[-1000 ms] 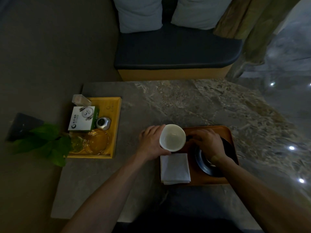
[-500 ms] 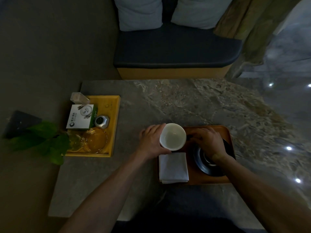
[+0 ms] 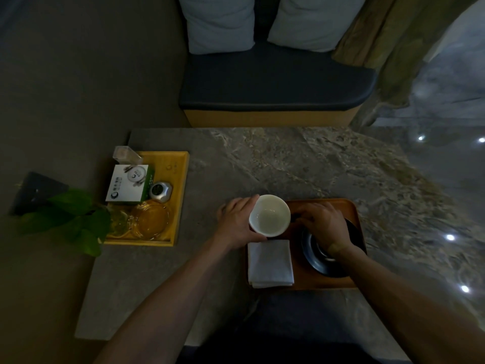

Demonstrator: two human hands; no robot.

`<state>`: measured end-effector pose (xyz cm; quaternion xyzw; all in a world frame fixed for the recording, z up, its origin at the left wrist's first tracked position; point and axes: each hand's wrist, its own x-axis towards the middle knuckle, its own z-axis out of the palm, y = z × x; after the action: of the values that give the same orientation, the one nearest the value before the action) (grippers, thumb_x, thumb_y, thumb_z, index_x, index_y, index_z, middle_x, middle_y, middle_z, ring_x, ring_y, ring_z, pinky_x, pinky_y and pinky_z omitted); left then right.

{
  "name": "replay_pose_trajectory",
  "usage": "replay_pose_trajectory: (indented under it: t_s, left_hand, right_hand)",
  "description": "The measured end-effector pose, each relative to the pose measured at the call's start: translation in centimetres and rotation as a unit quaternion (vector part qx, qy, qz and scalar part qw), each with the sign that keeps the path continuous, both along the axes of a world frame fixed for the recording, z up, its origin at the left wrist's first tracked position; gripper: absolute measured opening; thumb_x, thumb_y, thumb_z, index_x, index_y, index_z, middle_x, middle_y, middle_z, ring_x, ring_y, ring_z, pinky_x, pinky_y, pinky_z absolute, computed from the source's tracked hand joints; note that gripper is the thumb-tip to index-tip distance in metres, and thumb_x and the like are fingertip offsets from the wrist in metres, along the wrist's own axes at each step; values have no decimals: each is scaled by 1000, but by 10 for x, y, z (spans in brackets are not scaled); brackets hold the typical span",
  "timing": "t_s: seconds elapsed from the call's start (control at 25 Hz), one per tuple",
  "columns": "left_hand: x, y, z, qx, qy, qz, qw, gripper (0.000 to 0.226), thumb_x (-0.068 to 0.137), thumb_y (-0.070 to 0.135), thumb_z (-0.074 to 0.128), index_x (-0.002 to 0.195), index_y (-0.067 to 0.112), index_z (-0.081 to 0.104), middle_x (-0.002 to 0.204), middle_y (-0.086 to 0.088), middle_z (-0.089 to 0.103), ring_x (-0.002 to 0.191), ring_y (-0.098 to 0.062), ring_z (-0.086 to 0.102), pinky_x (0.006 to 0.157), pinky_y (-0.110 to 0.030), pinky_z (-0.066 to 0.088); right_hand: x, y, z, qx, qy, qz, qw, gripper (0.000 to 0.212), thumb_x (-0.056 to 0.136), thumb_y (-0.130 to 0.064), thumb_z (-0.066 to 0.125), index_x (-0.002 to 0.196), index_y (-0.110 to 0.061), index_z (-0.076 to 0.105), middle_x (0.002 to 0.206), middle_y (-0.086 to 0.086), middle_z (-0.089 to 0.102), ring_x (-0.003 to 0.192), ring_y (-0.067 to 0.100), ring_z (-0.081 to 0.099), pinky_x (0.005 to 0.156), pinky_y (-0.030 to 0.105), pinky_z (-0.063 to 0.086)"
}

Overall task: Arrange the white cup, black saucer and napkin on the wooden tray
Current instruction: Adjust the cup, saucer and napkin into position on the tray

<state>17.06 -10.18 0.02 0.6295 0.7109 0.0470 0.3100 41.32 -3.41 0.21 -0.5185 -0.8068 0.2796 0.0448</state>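
A brown wooden tray lies on the stone table in front of me. My left hand grips the white cup from its left side, at the tray's far left corner. Just below the cup, a folded white napkin rests on the tray's left part. The black saucer sits on the tray's right half. My right hand lies on top of the saucer, fingers curled over its far rim, hiding much of it.
A yellow tray at the table's left holds a white-green box, a small metal pot and glass dishes. Green leaves overhang its left. A cushioned bench stands beyond the table.
Both hands, the cup and the saucer keep nearly the same places; only the camera view shifts slightly.
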Motion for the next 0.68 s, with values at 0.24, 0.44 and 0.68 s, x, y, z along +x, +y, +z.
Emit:
replay_pose_trajectory:
  t_s: [0.24, 0.44, 0.68]
  left_hand:
    - [2, -3, -4, -20, -15, 37, 999, 118, 61, 57, 80, 152, 35, 9, 156, 2, 30, 144, -24, 20, 112, -55, 20]
    - [8, -41, -15, -64, -37, 128, 989, 101, 69, 54, 78, 150, 28, 23, 155, -4, 33, 143, -29, 29, 113, -55, 29]
    - [43, -95, -17, -3, -96, 223, 970, 40, 87, 39, 67, 123, 25, 57, 131, -1, 51, 114, -17, 54, 97, -42, 50]
  right_hand:
    - [0, -4, 3, -12, -28, 1, 1000, 28, 90, -37, 61, 118, -39, 60, 120, -9, 67, 115, 21, 56, 94, 49, 46]
    - [29, -37, -5, -1, -132, -52, 990, 50, 89, -52, 55, 134, -30, 50, 139, 0, 54, 129, 27, 44, 100, 47, 40]
    - [82, -79, -8, 8, -165, -60, 984, 46, 92, -56, 44, 132, -34, 52, 140, -6, 53, 132, 19, 42, 103, 44, 36]
